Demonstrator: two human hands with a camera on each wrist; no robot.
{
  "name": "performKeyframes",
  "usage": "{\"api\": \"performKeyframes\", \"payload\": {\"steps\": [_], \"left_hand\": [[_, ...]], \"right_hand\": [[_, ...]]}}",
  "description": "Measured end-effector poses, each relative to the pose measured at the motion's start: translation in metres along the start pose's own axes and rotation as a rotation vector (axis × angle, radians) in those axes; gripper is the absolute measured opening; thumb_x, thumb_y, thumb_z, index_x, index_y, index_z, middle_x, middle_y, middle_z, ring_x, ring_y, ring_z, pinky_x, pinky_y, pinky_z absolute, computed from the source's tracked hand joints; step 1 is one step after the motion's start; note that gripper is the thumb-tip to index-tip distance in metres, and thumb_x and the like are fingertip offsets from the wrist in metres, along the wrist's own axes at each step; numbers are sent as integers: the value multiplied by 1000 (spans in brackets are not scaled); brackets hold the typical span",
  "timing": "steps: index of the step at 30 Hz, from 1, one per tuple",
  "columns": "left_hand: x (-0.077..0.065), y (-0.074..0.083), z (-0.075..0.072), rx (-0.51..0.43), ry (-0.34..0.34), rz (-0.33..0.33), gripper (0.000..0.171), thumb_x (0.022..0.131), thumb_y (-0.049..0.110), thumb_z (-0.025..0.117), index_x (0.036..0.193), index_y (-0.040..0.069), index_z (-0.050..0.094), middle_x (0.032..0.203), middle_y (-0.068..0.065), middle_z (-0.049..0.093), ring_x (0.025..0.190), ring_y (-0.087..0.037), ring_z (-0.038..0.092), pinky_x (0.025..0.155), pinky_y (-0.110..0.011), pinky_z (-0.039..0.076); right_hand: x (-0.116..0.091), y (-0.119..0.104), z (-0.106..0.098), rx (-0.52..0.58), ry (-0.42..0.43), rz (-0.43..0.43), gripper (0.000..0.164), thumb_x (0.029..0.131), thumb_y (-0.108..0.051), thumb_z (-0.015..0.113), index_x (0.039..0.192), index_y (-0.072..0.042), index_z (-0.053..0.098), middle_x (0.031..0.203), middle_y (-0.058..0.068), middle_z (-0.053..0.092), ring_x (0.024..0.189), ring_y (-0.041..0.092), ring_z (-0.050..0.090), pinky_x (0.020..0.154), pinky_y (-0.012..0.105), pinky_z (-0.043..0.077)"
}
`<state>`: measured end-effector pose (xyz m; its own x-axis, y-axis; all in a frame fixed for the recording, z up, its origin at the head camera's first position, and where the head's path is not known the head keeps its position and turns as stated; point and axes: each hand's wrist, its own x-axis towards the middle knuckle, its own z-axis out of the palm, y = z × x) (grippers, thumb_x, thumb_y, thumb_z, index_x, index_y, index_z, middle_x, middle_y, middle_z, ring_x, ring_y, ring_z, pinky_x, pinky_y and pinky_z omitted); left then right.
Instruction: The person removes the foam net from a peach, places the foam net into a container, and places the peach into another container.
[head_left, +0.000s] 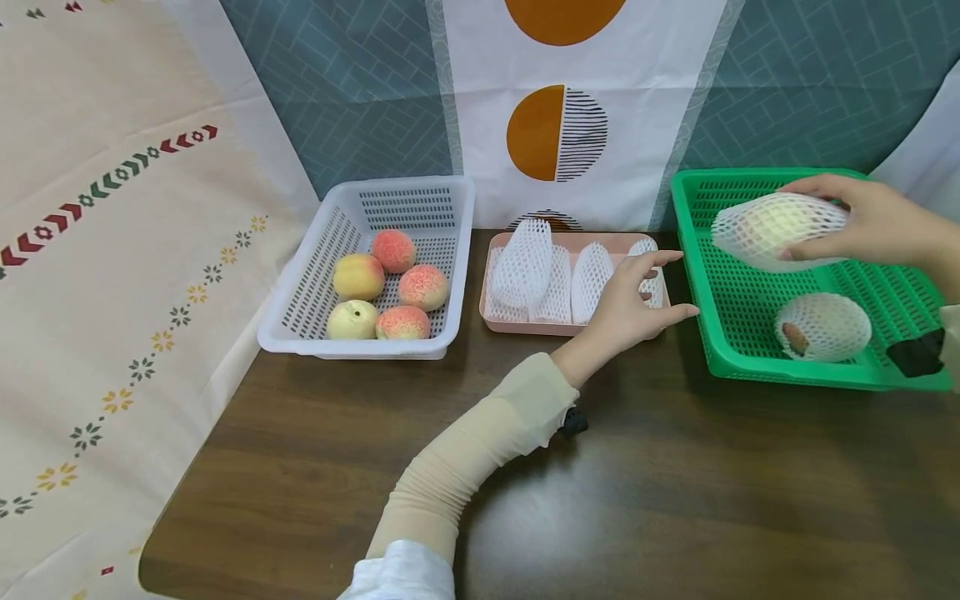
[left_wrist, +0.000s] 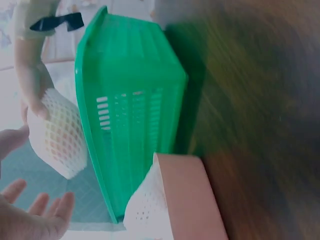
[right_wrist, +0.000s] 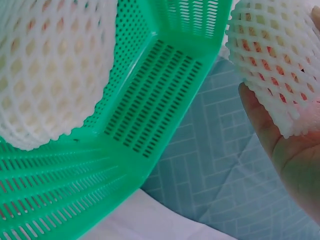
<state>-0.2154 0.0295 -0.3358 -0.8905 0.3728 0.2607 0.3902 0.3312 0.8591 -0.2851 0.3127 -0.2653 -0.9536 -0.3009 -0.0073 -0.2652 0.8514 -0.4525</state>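
My right hand (head_left: 862, 217) grips a peach in a white foam net (head_left: 780, 229) above the green basket (head_left: 731, 342). Red and pale yellow skin shows through that net in the right wrist view, where part of my hand (right_wrist: 292, 165) is seen beside it. Inside the basket lies a second netted fruit (head_left: 822, 327). My left hand (head_left: 630, 304) is held with thumb and fingers spread and nothing between them, over the right end of the pink tray (head_left: 540, 328). In the left wrist view its fingers (left_wrist: 37, 215) are apart from the netted peach.
Several white foam nets (head_left: 522, 265) stand in the pink tray. At the left, a white basket (head_left: 300, 287) holds several bare peaches (head_left: 423, 287). All these containers stand along the back of the dark wooden table (head_left: 600, 492), before a patterned cloth (head_left: 630, 50).
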Motion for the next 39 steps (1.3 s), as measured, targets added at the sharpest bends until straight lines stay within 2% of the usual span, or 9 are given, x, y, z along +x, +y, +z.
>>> {"api": "performKeyframes", "payload": {"steps": [7,8,13,15,18,23,28,33,39], "left_hand": [[0,-1,-11,134,-5,142,68,79,24,78,139,14,46,143,-6,43,135,-14,33,109,-22,29],[0,-2,-12,144,-2,165,69,79,24,78,139,13,46,145,-7,41,136,-16,32,111,-24,28],[0,-4,-12,149,-4,232,71,79,22,78,140,11,44,148,-10,36,138,-19,29,112,-27,26],[0,-4,-11,148,-4,247,73,78,22,79,141,11,43,149,-11,34,138,-19,28,112,-26,25],[1,-4,-13,155,-6,263,77,77,22,80,142,10,41,151,-10,31,139,-18,26,113,-24,23],[2,-4,-15,138,-39,260,81,76,21,81,144,11,38,153,-8,28,140,-16,24,113,-24,22],[2,-6,-14,152,-79,278,82,76,22,81,144,11,38,153,-8,26,140,-15,22,112,-23,23],[1,-8,-12,196,-80,317,79,75,21,82,142,9,40,151,-10,28,138,-18,25,111,-19,22],[-3,-9,-15,174,-87,338,75,76,16,80,140,7,43,148,-10,34,136,-18,29,110,-16,20]], "right_hand": [[-10,-10,2,22,-3,-1,76,76,-23,80,139,-5,41,122,22,49,72,-10,41,52,19,42],[-12,-10,2,32,-3,-4,76,76,-23,80,139,-5,41,121,18,50,73,-10,42,52,18,42],[-21,-16,7,93,-8,-46,72,77,-17,79,139,-11,43,106,-19,50,76,-9,47,55,15,44],[-25,-19,10,130,-16,-70,70,77,-14,79,138,-14,45,101,-27,49,78,-6,50,56,14,45],[-30,-26,14,161,-28,-99,69,76,-11,79,137,-18,46,102,-26,51,80,-4,52,57,15,47],[-34,-39,22,199,-47,-142,68,77,-8,78,137,-19,47,107,-22,54,84,-1,53,59,18,49],[-37,-48,32,229,-77,-144,65,79,-8,76,137,-19,47,111,-21,54,87,0,55,63,18,50],[-39,-53,42,285,-96,-163,64,80,-4,73,136,-18,46,113,-20,54,89,2,55,63,20,51],[-40,-61,52,361,-112,-222,65,79,3,71,136,-16,46,115,-17,54,91,5,55,64,21,53]]}}
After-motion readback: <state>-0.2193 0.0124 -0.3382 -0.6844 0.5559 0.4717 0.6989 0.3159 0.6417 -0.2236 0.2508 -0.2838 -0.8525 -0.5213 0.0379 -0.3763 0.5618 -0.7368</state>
